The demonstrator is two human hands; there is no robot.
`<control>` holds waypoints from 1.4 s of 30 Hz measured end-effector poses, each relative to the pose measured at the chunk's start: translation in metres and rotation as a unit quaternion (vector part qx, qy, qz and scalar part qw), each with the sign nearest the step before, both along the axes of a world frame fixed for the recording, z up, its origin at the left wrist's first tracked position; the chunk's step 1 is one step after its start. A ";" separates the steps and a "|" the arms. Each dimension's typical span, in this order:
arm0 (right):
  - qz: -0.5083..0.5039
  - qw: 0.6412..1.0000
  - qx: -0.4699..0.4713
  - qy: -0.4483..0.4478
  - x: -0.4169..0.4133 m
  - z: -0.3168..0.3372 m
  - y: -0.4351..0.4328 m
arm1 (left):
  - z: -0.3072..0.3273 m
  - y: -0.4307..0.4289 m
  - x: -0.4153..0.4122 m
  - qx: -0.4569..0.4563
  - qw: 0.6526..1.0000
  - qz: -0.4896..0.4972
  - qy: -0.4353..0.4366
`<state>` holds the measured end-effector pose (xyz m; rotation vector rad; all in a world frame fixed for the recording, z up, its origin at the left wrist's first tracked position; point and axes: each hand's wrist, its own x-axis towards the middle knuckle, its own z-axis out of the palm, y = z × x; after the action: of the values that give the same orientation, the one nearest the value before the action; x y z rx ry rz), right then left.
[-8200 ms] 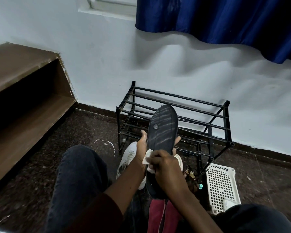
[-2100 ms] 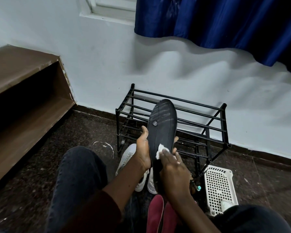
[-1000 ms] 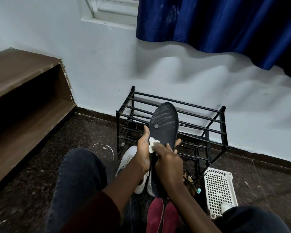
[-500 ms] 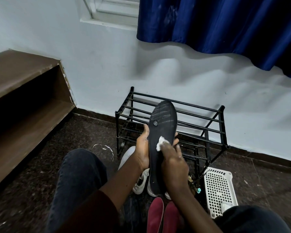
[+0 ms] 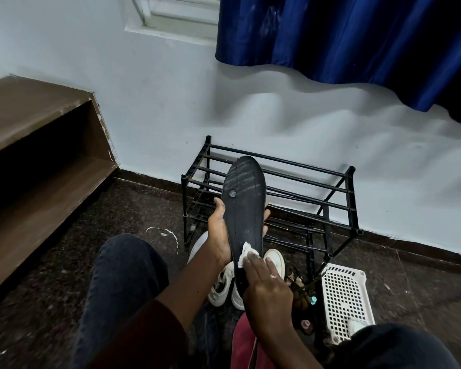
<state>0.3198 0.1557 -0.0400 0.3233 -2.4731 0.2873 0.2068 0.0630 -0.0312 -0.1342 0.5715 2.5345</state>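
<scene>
- Currently our left hand (image 5: pixel 218 235) grips the black sandal (image 5: pixel 244 198) by its edges, sole towards us, before the shoe rack (image 5: pixel 328 206).
- Our right hand (image 5: pixel 266 286) presses a white wipe (image 5: pixel 246 253) onto its lower half, fingers straight.

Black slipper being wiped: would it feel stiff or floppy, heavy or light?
Probably light: the left hand alone holds the black slipper toe up. Likely fairly stiff, since it stands straight above that grip while the right hand presses a white wad on it.
</scene>
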 end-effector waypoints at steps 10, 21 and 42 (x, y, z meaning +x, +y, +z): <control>0.005 0.998 -0.068 0.013 -0.065 0.047 0.005 | 0.006 0.008 0.009 0.016 0.996 -0.087 0.016; 0.156 0.981 -0.109 0.043 -0.007 -0.010 0.009 | 0.007 0.000 -0.002 0.082 0.992 -0.079 0.054; 0.131 0.974 -0.182 -0.021 0.001 -0.016 0.012 | 0.004 -0.008 -0.013 0.041 0.999 0.020 -0.007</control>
<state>0.3209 0.1675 -0.0565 0.4901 -2.3557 0.8519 0.1937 0.0554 -0.0269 -0.1359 0.4625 2.5886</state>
